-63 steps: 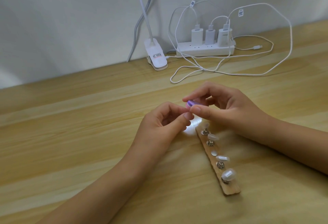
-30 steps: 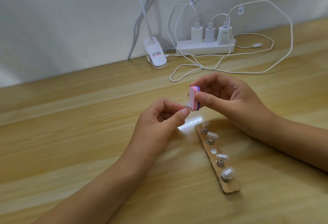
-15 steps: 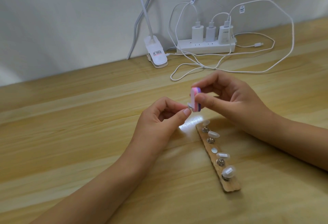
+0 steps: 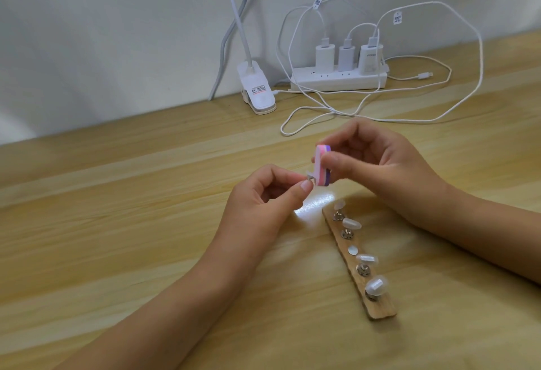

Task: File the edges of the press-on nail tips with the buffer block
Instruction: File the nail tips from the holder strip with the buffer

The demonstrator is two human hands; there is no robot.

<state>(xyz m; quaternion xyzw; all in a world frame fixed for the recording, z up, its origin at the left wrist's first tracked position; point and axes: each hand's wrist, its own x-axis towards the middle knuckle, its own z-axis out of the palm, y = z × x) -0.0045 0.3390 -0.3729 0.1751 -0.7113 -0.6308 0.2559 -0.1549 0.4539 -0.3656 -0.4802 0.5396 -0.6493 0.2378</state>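
My right hand (image 4: 377, 164) pinches a small pink, white and purple buffer block (image 4: 409, 166), held upright above the table. My left hand (image 4: 263, 199) pinches a clear press-on nail tip on its small metal stand (image 4: 398, 178) between thumb and forefinger, and the tip touches the block's lower left face. Below the hands lies a wooden strip (image 4: 377, 308) that carries several more clear nail tips (image 4: 376, 284) on metal stands, with one bare round disc (image 4: 352, 250) in the row.
A white power strip (image 4: 336, 81) with three chargers stands by the wall at the back. Its white cables (image 4: 380, 119) loop over the wooden table (image 4: 117, 223) just behind my hands. A white lamp clamp (image 4: 52, 93) grips the table's far edge at the left.
The buffer block has turned from lying flat between my fingers to standing upright and has risen slightly. My left hand keeps the nail tip against it.
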